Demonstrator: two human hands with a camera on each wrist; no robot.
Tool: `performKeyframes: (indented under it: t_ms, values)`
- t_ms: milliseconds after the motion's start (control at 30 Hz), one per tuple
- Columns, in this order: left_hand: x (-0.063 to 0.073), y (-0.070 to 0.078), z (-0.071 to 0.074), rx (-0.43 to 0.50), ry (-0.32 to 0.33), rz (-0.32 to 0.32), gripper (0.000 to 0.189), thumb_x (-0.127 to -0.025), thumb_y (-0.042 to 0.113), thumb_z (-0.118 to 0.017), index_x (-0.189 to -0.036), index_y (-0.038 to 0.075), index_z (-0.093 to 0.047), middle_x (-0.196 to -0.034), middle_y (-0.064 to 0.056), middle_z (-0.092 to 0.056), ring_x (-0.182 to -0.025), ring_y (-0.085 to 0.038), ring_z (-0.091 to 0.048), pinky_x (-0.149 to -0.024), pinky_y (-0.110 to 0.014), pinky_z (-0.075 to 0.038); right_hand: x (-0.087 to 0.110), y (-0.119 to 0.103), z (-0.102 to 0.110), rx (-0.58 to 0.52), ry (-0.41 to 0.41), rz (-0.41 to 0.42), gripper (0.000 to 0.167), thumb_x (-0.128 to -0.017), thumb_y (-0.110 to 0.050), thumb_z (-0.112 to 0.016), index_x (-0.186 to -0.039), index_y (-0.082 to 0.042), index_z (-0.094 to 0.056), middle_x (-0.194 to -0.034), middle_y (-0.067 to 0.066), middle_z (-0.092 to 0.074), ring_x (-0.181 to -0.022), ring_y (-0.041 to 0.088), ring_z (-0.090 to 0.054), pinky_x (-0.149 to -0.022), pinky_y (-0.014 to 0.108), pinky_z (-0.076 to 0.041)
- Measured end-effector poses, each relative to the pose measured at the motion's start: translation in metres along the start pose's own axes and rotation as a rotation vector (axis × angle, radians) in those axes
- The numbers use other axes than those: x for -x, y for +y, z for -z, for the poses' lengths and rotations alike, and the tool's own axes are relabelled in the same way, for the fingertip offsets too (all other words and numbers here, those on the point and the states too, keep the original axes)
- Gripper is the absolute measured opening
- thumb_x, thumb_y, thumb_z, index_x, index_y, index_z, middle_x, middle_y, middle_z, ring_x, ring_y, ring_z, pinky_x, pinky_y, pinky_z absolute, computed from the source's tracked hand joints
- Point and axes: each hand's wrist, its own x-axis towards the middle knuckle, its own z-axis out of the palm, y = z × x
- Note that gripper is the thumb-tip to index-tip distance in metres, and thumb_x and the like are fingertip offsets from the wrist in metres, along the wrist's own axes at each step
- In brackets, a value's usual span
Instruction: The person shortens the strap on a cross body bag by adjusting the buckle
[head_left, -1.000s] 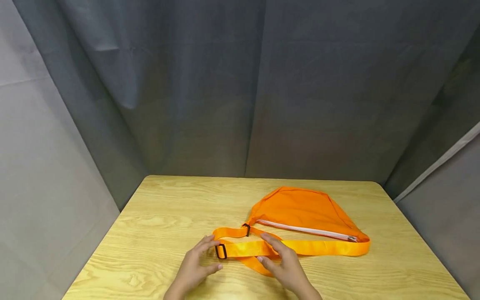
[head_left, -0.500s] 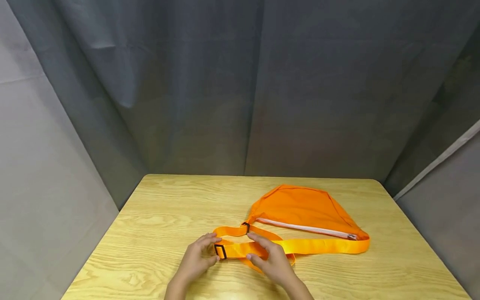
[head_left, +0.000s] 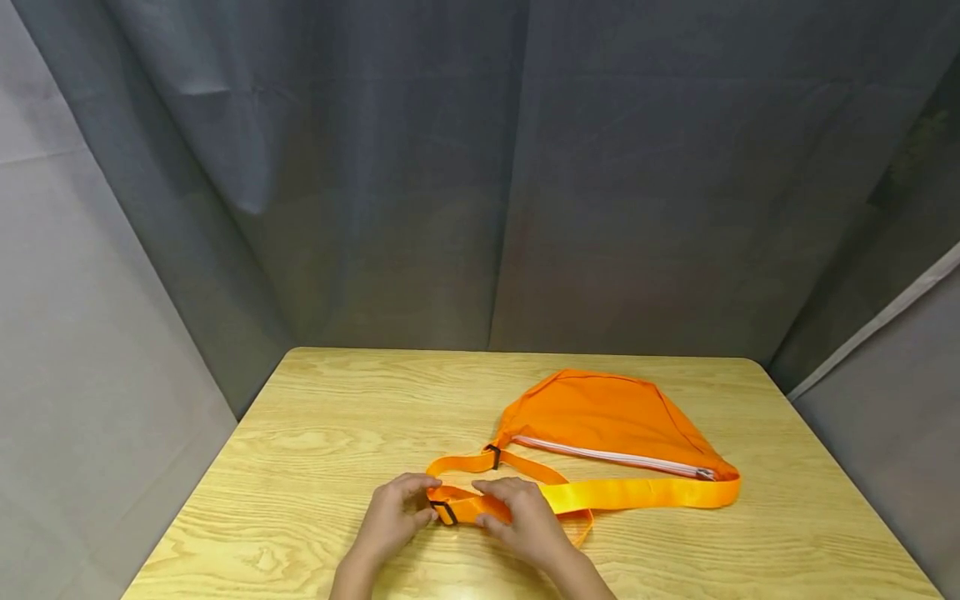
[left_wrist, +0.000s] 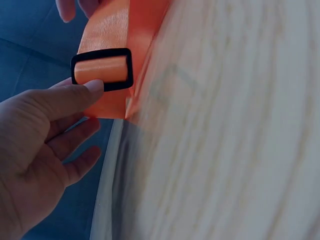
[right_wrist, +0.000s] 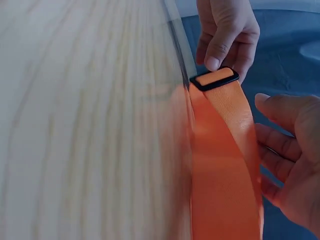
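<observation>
An orange waist bag (head_left: pixel 607 417) with a white zipper lies flat on the table, its orange strap (head_left: pixel 622 495) looping toward me on the left. With thumb and forefinger my left hand (head_left: pixel 393 512) pinches the strap at a black slider buckle (left_wrist: pixel 102 69); in the left wrist view the thumb lies on the buckle's edge and the other fingers are behind or below. Close to its right, my right hand (head_left: pixel 525 521) is around the strap. In the right wrist view its thumb stands apart from the strap, while its fingertips (right_wrist: pixel 265 137) touch the strap's edge.
A second black buckle (head_left: pixel 492 456) sits on the strap beside the bag's left corner. Everything lies on a light wood table (head_left: pixel 337 417). Grey curtains (head_left: pixel 390 208) hang behind the table and at both sides.
My right hand has slid left along the strap toward the left hand. The strap piece by the buckle has twisted and the buckle tilted. My left hand has closed onto the buckle; the bag stays put.
</observation>
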Motion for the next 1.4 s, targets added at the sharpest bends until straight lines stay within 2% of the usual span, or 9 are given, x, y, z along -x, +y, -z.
performKeyframes:
  t_ms: [133, 267, 367, 500, 667, 867, 1133, 1267, 1400]
  values:
    - [0.0, 0.0, 0.0, -0.018, -0.009, 0.003, 0.025, -0.072, 0.006, -0.078, -0.095, 0.013, -0.071, -0.099, 0.007, -0.063, -0.093, -0.015, -0.059, -0.084, -0.038, -0.048, -0.002, -0.001, -0.006, 0.1, 0.016, 0.05, 0.035, -0.076, -0.015, -0.076, -0.11, -0.01, -0.068, -0.103, -0.004, -0.067, -0.095, 0.014, -0.059, -0.084, 0.042, -0.038]
    - [-0.001, 0.003, 0.0, -0.105, -0.02, -0.017, 0.017, -0.072, 0.012, -0.079, -0.086, 0.018, -0.071, -0.091, 0.014, -0.059, -0.09, -0.014, -0.056, -0.082, -0.04, -0.046, -0.001, 0.001, -0.011, 0.179, 0.056, 0.095, 0.024, -0.074, -0.017, -0.078, -0.097, -0.014, -0.072, -0.09, -0.009, -0.067, -0.084, 0.011, -0.057, -0.077, 0.037, -0.038]
    - [-0.001, 0.007, 0.0, -0.184, -0.019, -0.035, 0.016, -0.071, 0.017, -0.08, -0.085, 0.021, -0.072, -0.087, 0.016, -0.058, -0.088, -0.013, -0.054, -0.08, -0.042, -0.044, 0.0, 0.002, -0.013, 0.21, 0.085, 0.114, 0.017, -0.072, -0.017, -0.079, -0.087, -0.018, -0.072, -0.081, -0.013, -0.064, -0.079, 0.009, -0.056, -0.073, 0.035, -0.038]
    - [-0.001, 0.012, 0.001, -0.213, -0.02, -0.042, 0.015, -0.07, 0.021, -0.08, -0.084, 0.022, -0.072, -0.083, 0.016, -0.057, -0.084, -0.012, -0.051, -0.077, -0.042, -0.04, 0.001, 0.002, -0.011, 0.212, 0.116, 0.111, 0.015, -0.071, -0.013, -0.079, -0.081, -0.018, -0.07, -0.076, -0.014, -0.06, -0.075, 0.009, -0.055, -0.069, 0.034, -0.037]
    - [-0.003, 0.018, 0.004, -0.21, -0.02, -0.051, 0.013, -0.072, 0.024, -0.079, -0.083, 0.025, -0.071, -0.083, 0.015, -0.057, -0.08, -0.01, -0.048, -0.077, -0.042, -0.038, 0.001, 0.001, -0.006, 0.172, 0.158, 0.109, 0.016, -0.07, -0.01, -0.079, -0.078, -0.017, -0.068, -0.076, -0.013, -0.061, -0.073, 0.007, -0.055, -0.066, 0.031, -0.037]
    - [-0.004, 0.027, 0.005, -0.198, -0.025, -0.058, 0.012, -0.073, 0.026, -0.078, -0.082, 0.027, -0.07, -0.083, 0.013, -0.057, -0.079, -0.011, -0.046, -0.076, -0.041, -0.037, 0.002, 0.003, 0.001, 0.052, 0.159, 0.074, 0.014, -0.073, -0.007, -0.077, -0.079, -0.017, -0.069, -0.08, -0.013, -0.063, -0.074, 0.004, -0.055, -0.069, 0.033, -0.044]
    - [-0.002, 0.045, 0.008, -0.179, 0.006, -0.075, 0.012, -0.074, 0.025, -0.077, -0.084, 0.026, -0.07, -0.085, 0.014, -0.055, -0.089, -0.011, -0.045, -0.079, -0.04, -0.039, 0.006, 0.003, 0.008, -0.118, 0.15, 0.032, 0.012, -0.08, -0.006, -0.072, -0.083, -0.015, -0.065, -0.08, -0.011, -0.063, -0.072, 0.004, -0.054, -0.062, 0.027, -0.046]
    - [-0.002, 0.048, 0.007, -0.168, 0.022, -0.098, 0.014, -0.075, 0.027, -0.077, -0.087, 0.025, -0.071, -0.088, 0.015, -0.054, -0.091, -0.01, -0.044, -0.078, -0.037, -0.04, 0.007, 0.003, 0.012, -0.191, 0.164, 0.036, 0.015, -0.081, -0.003, -0.07, -0.083, -0.015, -0.064, -0.082, -0.011, -0.063, -0.075, 0.005, -0.057, -0.065, 0.029, -0.049]
    - [0.0, 0.048, 0.004, -0.148, 0.048, -0.135, 0.02, -0.073, 0.026, -0.079, -0.091, 0.023, -0.07, -0.095, 0.014, -0.054, -0.096, -0.012, -0.045, -0.082, -0.039, -0.042, 0.008, 0.002, 0.015, -0.213, 0.183, 0.047, 0.016, -0.08, -0.001, -0.071, -0.083, -0.015, -0.064, -0.081, -0.011, -0.064, -0.076, 0.006, -0.058, -0.067, 0.03, -0.05]
